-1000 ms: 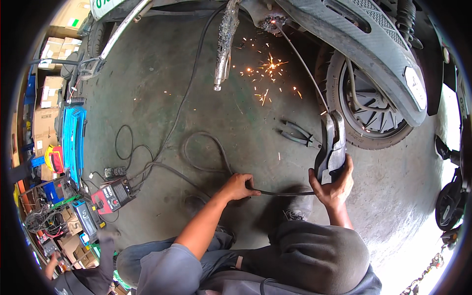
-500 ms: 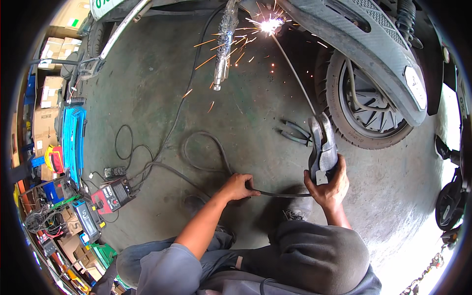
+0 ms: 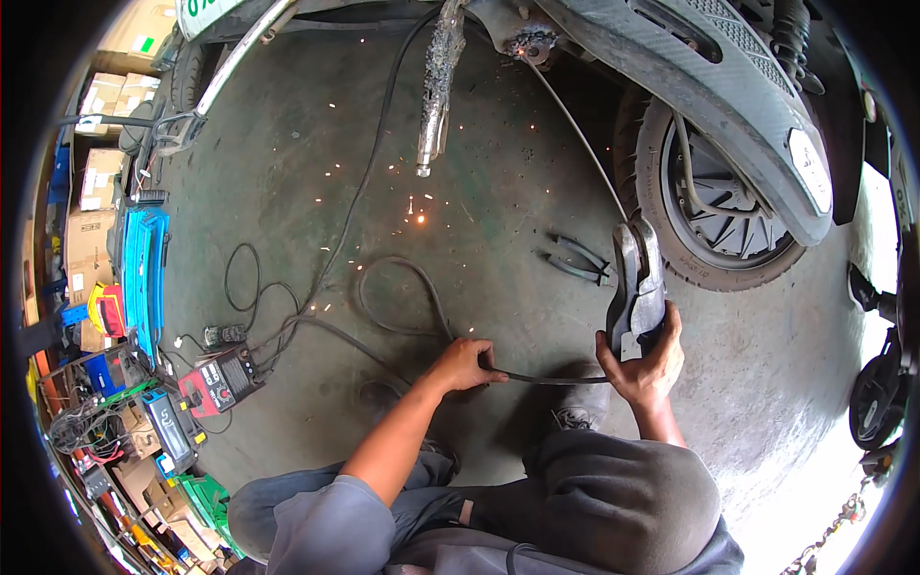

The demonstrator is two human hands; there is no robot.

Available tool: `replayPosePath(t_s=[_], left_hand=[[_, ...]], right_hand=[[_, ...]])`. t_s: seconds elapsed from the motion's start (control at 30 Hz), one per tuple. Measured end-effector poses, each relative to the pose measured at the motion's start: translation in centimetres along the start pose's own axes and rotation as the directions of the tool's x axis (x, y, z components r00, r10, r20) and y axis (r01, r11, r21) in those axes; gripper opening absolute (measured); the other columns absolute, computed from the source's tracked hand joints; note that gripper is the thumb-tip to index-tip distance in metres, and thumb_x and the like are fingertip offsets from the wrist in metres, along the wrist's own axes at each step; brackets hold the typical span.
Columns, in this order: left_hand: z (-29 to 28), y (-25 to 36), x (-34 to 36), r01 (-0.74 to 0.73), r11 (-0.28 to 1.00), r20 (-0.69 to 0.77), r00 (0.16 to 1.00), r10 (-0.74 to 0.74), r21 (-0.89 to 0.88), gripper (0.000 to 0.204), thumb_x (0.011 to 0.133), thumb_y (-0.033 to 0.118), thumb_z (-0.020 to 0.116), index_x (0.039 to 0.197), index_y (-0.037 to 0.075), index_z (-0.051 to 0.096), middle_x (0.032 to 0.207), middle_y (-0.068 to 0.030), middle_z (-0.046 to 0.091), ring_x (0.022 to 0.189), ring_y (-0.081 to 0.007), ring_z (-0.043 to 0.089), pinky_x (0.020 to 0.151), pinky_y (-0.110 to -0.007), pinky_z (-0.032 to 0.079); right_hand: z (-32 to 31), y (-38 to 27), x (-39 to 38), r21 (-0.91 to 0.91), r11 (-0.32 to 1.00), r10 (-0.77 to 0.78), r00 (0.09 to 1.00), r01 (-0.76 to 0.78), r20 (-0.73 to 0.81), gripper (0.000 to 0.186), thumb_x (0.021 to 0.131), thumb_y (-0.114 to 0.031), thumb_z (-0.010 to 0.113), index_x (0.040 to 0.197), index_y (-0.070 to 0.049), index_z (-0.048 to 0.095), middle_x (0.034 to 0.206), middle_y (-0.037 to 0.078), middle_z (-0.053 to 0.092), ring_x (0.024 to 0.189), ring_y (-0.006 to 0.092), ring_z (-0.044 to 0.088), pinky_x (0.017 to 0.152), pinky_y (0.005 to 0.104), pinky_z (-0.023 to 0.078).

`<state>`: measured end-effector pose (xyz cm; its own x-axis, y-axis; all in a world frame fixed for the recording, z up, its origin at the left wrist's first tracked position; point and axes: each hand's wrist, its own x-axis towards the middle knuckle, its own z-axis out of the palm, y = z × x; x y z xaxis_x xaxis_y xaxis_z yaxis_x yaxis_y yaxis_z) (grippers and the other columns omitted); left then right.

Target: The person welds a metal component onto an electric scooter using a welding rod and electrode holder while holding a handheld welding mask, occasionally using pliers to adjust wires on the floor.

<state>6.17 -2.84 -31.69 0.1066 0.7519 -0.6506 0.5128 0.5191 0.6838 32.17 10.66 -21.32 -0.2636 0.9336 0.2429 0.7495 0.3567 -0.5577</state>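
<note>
My right hand (image 3: 647,369) is wrapped round a welding electrode holder (image 3: 635,287). A thin welding rod (image 3: 578,126) runs up from its jaws to a charred metal joint (image 3: 530,45) under the scooter body, where the tip glows orange. My left hand (image 3: 463,366) pinches the black welding cable (image 3: 546,379), which passes across to the holder and loops on the floor. Pliers (image 3: 578,260) lie on the floor just left of the holder. A metal stand leg (image 3: 438,96) with rough weld beads hangs down left of the joint.
The scooter's rear wheel (image 3: 719,192) and grey swingarm cover (image 3: 709,105) stand at the upper right. A red and black welding machine (image 3: 220,381) sits on the floor at left. Beyond it are blue panels (image 3: 144,278) and cardboard boxes (image 3: 89,244). Glowing sparks are scattered over the floor.
The bright arc at the rod's tip has gone out, leaving a small glow. Sparks have spread down across the floor. My right hand and the holder have shifted slightly right; my left hand stays put.
</note>
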Motion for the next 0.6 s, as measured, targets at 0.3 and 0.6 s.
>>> replayPosePath(t_s=[0.3, 0.6], left_hand=[[-0.01, -0.01, -0.05, 0.003, 1.000, -0.004, 1.000, -0.003, 0.018, 0.047, 0.065, 0.037, 0.088, 0.075, 0.002, 0.058, 0.072, -0.0118, 0.065, 0.067, -0.0243, 0.061, 0.065, -0.036, 0.047], [0.15, -0.40, 0.00, -0.019, 0.999, -0.024, 1.000, 0.020, 0.029, 0.048, 0.065, 0.037, 0.088, 0.076, 0.002, 0.058, 0.072, -0.0124, 0.065, 0.067, -0.0242, 0.061, 0.065, -0.036, 0.047]], right_hand=[[-0.04, -0.29, 0.32, 0.014, 0.999, 0.037, 0.999, -0.037, 0.018, 0.093, 0.063, -0.032, 0.085, 0.133, 0.006, 0.038, 0.095, 0.022, 0.063, 0.079, 0.0353, 0.068, 0.070, 0.0399, 0.055], [-0.03, -0.45, 0.38, 0.007, 1.000, 0.016, 1.000, -0.016, 0.019, 0.092, 0.063, -0.032, 0.085, 0.133, 0.005, 0.038, 0.098, 0.023, 0.062, 0.081, 0.0356, 0.068, 0.072, 0.0404, 0.055]])
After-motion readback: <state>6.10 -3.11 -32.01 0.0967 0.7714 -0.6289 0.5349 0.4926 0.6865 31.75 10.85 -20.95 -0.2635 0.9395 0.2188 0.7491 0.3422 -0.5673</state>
